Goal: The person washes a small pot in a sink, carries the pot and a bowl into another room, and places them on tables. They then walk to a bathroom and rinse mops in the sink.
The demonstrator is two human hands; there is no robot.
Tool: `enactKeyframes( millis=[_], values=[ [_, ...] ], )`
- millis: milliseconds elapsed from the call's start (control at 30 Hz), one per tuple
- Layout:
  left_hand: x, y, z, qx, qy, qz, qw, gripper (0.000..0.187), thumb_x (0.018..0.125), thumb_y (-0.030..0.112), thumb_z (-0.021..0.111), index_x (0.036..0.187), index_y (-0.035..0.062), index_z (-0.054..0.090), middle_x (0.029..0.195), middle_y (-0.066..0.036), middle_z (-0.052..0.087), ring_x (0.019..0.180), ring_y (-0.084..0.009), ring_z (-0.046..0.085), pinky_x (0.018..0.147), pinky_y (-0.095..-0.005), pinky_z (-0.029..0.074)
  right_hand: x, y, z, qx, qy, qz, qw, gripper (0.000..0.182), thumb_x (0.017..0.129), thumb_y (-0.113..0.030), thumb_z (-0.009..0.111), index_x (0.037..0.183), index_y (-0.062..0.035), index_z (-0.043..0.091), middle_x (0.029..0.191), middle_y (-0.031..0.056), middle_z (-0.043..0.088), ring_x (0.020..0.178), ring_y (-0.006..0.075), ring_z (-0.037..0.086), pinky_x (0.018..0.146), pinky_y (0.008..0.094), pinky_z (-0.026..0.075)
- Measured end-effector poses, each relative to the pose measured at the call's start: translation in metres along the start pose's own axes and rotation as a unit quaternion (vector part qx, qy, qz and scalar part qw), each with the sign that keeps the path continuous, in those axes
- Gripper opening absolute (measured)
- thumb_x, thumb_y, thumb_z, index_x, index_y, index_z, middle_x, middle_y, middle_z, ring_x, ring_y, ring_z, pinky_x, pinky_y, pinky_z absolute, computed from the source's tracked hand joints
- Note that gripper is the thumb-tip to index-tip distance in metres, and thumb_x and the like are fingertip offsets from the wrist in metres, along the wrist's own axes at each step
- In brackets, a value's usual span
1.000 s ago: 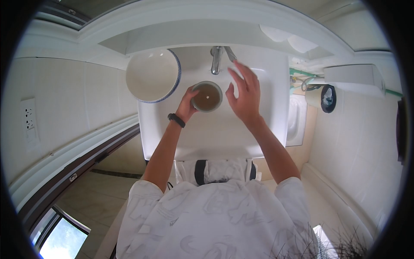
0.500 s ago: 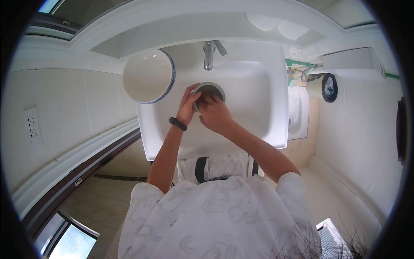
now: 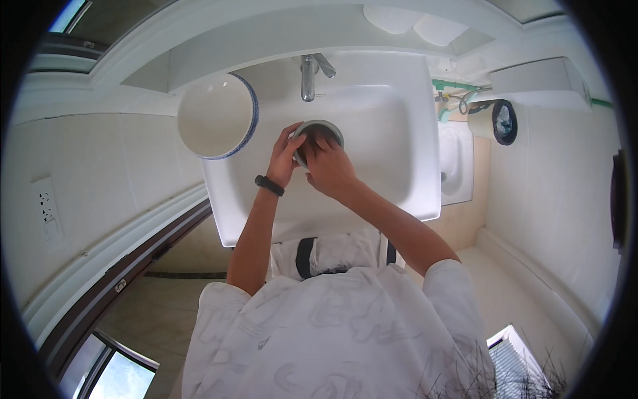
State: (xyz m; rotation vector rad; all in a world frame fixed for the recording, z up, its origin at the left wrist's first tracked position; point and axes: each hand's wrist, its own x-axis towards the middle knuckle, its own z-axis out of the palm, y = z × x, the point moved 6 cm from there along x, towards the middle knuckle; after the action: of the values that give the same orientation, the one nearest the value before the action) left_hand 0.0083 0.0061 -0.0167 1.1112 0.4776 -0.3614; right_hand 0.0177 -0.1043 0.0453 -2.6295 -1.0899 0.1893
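Over the sink [image 3: 382, 153], my left hand [image 3: 284, 158] grips the left side of a small round bowl [image 3: 325, 122]. The bowl has a pale grey rim and a dark inside, tilted up toward me. My left thumb lies over the rim and the other fingers wrap the outside. My right hand [image 3: 332, 171] reaches over the near right side, with its fingers stretched apart down into the bowl. Their tips are hard to make out against the dark inside. A black band [image 3: 269, 185] circles my left wrist.
A large white bowl [image 3: 216, 116] with a blue patterned rim sits at the sink's left edge. The chrome faucet [image 3: 308, 80] stands behind my hands. At right are a bin with a black liner [image 3: 504, 123] and a lower white basin [image 3: 457, 159].
The whole view has shifted slightly, so the sink and bowls appear a little further left and up. My right fingers have moved slightly inside the small bowl; my left hand keeps its grip.
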Motion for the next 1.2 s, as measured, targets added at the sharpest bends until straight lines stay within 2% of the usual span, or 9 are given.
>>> enactKeyframes(
  millis=[200,267,400,500,567,667,767,1067,1200],
  values=[
    [0.001,-0.01,-0.001,-0.074,-0.015,-0.012,0.997,0.054,0.092,0.032,0.057,0.139,0.0114,0.043,0.132,-0.012,0.052,0.121,-0.0249,0.052,0.092,-0.0412,0.052,-0.012,0.003,0.005,0.061,-0.113,-0.056,0.99,0.047,0.074,-0.017,0.073,0.115,0.0012,0.059,0.119,0.017,0.062,0.127,0.0289,0.046,0.111,0.042,0.034],
    [0.001,-0.011,-0.007,-0.11,-0.008,-0.01,0.994,0.054,0.091,0.031,0.056,0.14,0.0116,0.042,0.134,-0.011,0.05,0.123,-0.0253,0.051,0.093,-0.0419,0.051,-0.02,0.001,-0.024,0.074,0.032,-0.078,0.994,0.031,0.081,-0.014,0.065,0.109,-0.0008,0.063,0.103,0.0128,0.07,0.129,0.0289,0.045,0.111,0.0414,0.033],
    [-0.005,0.001,-0.012,-0.08,-0.018,0.008,0.997,0.056,0.091,0.031,0.056,0.141,0.0124,0.041,0.137,-0.01,0.048,0.125,-0.0244,0.049,0.094,-0.0413,0.05,-0.032,0.003,-0.054,0.101,0.02,-0.062,0.993,0.028,0.083,-0.014,0.064,0.108,-0.0013,0.063,0.103,0.012,0.07,0.128,0.0288,0.047,0.108,0.0404,0.036],
    [-0.008,0.014,-0.005,-0.017,-0.014,0.004,1.0,0.056,0.091,0.031,0.056,0.142,0.0131,0.04,0.136,-0.01,0.048,0.124,-0.0233,0.049,0.096,-0.0393,0.048,-0.032,0.009,-0.046,0.035,0.026,-0.062,0.997,0.034,0.078,-0.013,0.069,0.11,-0.0029,0.063,0.114,0.0069,0.067,0.128,0.0207,0.047,0.104,0.0399,0.04],
    [-0.007,0.016,-0.003,0.017,-0.001,-0.005,1.0,0.056,0.091,0.031,0.055,0.142,0.0133,0.04,0.135,-0.01,0.048,0.123,-0.0231,0.049,0.097,-0.0384,0.047,-0.027,0.012,-0.026,0.006,-0.086,-0.025,0.996,0.033,0.079,-0.01,0.067,0.11,-0.0011,0.062,0.118,0.0102,0.064,0.128,0.0223,0.047,0.096,0.0406,0.045],
    [-0.008,0.011,0.005,0.073,0.029,-0.015,0.997,0.055,0.091,0.03,0.055,0.142,0.0131,0.041,0.134,-0.011,0.049,0.123,-0.023,0.048,0.099,-0.0369,0.045,-0.017,0.01,-0.007,-0.062,-0.074,0.059,0.994,0.041,0.078,-0.009,0.067,0.117,0.0011,0.057,0.128,0.015,0.058,0.131,0.0261,0.044,0.09,0.0421,0.048],
    [-0.007,0.019,0.016,-0.013,0.006,0.087,0.996,0.054,0.09,0.027,0.055,0.141,0.0126,0.042,0.133,-0.012,0.049,0.124,-0.0241,0.046,0.099,-0.0372,0.045,-0.006,0.003,-0.01,0.003,-0.068,0.1,0.993,0.054,0.077,-0.01,0.069,0.126,0.0014,0.05,0.137,0.0184,0.049,0.135,0.0298,0.039,0.089,0.0458,0.048],
    [0.0,0.021,0.019,-0.073,-0.006,0.102,0.992,0.051,0.088,0.021,0.052,0.137,0.0066,0.046,0.131,-0.012,0.052,0.123,-0.0226,0.046,0.108,-0.0351,0.033,-0.01,0.0,-0.025,0.034,-0.052,0.06,0.996,0.07,0.072,-0.015,0.075,0.134,-0.0009,0.045,0.142,0.0143,0.046,0.14,0.0319,0.031,0.099,0.0484,0.042],
    [-0.002,0.024,0.017,0.021,0.012,0.146,0.989,0.05,0.088,0.021,0.05,0.136,0.0059,0.046,0.131,-0.011,0.052,0.123,-0.0233,0.046,0.107,-0.0355,0.034,-0.012,0.003,-0.017,0.007,-0.044,0.06,0.997,0.06,0.077,-0.017,0.071,0.131,-0.0009,0.05,0.143,0.0108,0.048,0.14,0.0294,0.031,0.095,0.0477,0.044]
  ],
)
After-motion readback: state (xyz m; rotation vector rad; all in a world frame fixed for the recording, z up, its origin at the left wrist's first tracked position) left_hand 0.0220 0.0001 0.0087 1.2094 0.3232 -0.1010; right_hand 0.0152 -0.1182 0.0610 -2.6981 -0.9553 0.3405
